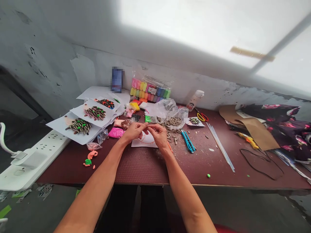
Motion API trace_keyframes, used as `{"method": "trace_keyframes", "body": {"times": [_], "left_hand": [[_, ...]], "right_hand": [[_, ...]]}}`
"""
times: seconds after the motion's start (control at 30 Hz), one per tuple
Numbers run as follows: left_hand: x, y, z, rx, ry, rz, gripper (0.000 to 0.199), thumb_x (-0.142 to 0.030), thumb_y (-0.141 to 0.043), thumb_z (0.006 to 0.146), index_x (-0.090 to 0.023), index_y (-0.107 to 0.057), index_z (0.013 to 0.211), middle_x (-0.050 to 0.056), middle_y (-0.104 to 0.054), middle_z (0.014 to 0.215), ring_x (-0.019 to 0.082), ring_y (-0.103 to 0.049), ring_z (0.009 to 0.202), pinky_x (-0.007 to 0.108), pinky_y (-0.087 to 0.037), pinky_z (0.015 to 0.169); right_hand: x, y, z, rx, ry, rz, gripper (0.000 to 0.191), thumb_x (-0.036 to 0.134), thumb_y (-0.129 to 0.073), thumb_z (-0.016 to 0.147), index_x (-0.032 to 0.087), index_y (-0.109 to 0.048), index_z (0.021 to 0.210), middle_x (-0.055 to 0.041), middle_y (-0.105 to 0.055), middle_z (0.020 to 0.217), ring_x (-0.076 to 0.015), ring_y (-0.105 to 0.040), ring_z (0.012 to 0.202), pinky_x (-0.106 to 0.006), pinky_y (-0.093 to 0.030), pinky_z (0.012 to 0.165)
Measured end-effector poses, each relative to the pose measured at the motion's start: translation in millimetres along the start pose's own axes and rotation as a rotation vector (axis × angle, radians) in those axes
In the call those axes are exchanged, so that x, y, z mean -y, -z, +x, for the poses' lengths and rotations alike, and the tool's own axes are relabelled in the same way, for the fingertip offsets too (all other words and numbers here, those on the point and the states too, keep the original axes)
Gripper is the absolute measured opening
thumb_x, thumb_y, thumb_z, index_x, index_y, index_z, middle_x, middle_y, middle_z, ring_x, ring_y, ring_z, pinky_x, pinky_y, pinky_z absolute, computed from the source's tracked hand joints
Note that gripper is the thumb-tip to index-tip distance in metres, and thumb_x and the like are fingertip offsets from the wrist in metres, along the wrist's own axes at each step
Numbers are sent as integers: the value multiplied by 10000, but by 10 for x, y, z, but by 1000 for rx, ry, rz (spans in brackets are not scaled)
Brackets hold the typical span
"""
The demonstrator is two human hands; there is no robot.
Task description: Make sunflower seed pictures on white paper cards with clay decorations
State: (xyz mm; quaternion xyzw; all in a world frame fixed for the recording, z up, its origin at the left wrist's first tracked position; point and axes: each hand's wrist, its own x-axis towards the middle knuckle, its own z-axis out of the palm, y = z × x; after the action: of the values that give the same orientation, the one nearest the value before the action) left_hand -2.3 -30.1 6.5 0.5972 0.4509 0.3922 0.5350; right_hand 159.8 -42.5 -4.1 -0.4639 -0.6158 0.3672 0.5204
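Note:
My left hand (135, 132) and my right hand (158, 134) meet fingertip to fingertip over a white paper (143, 143) with an orange line drawing. Both are closed in a pinch; what lies between the fingers, if anything, is too small or hidden to make out. Just behind them is a lump of green clay (147, 119). Striped sunflower seeds (173, 122) spread behind and to the right of my right hand, partly under a clear plastic bag (170, 108). A bright pink clay packet (116, 132) lies left of my left hand.
Seed-covered paper sheets (81, 125) are stacked at left beside a power strip (36, 158). To the right lie a blue utility knife (188, 141), scissors (202, 117), glue sticks (221, 147) and a glue gun (248, 139). Against the wall stand a bottle (195, 100) and a colourful clay pack (150, 91).

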Motion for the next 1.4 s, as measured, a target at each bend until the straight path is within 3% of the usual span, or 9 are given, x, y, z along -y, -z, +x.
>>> {"method": "trace_keyframes", "body": {"times": [0.17,0.3,0.43,0.53,0.77,1.03,1.13,1.27,1.4], "left_hand": [[-35,42,-39,59,40,-208,578,-703,-787,632,-146,-631,651,32,-631,595,53,-426,398,183,-234,352],[-2,92,-21,22,57,-282,552,-656,-821,613,-146,-628,698,25,-644,654,46,-438,416,180,-268,355],[1,82,-10,-20,48,-321,511,-566,-862,589,-152,-617,764,-3,-630,701,40,-449,423,180,-275,364],[-25,63,-13,-18,47,-386,517,-584,-849,603,-164,-580,739,-30,-577,647,47,-457,417,180,-269,360],[-55,86,-34,-20,23,-403,531,-635,-807,656,-166,-558,655,-44,-497,536,55,-426,404,193,-296,376],[-18,114,-55,-24,-41,-406,497,-577,-865,609,-149,-636,717,-11,-600,647,44,-441,428,195,-286,384],[7,69,-71,12,-6,-400,542,-647,-825,640,-150,-612,685,-12,-560,599,53,-429,425,195,-263,372],[21,14,-148,68,-13,-382,569,-669,-820,637,-162,-562,634,-20,-529,578,52,-408,430,188,-265,367],[25,-18,-260,132,-21,-301,596,-711,-784,654,-163,-557,603,-43,-457,505,48,-370,397,189,-253,359]], "right_hand": [[43,-13,-17,39,74,-9,222,424,-720,813,222,-796,864,-39,-694,833,-138,-531,689,-271,-452,658],[30,-2,-2,13,-25,50,246,359,-639,810,205,-758,960,-23,-684,831,-110,-475,599,-246,-417,564],[36,40,20,-74,-75,150,181,304,-527,765,192,-648,689,-7,-645,741,-76,-404,508,-223,-362,491],[87,42,13,42,-105,154,187,316,-561,748,187,-678,682,11,-600,616,-79,-408,492,-216,-350,477],[307,10,-72,423,-76,77,366,517,-668,814,174,-789,856,-11,-693,697,-79,-433,528,-213,-357,494],[369,-1,-335,535,-39,-18,473,594,-627,855,177,-666,635,13,-609,585,-96,-451,527,-227,-366,524],[302,17,-398,417,-59,13,399,574,-739,749,183,-672,710,18,-631,655,-91,-449,536,-225,-363,524],[201,94,-401,243,-91,-4,420,567,-628,828,188,-637,648,6,-591,605,-105,-463,550,-238,-369,547],[125,111,-418,73,-45,12,334,506,-695,776,192,-738,883,-18,-666,779,-99,-452,555,-241,-359,531]]}}
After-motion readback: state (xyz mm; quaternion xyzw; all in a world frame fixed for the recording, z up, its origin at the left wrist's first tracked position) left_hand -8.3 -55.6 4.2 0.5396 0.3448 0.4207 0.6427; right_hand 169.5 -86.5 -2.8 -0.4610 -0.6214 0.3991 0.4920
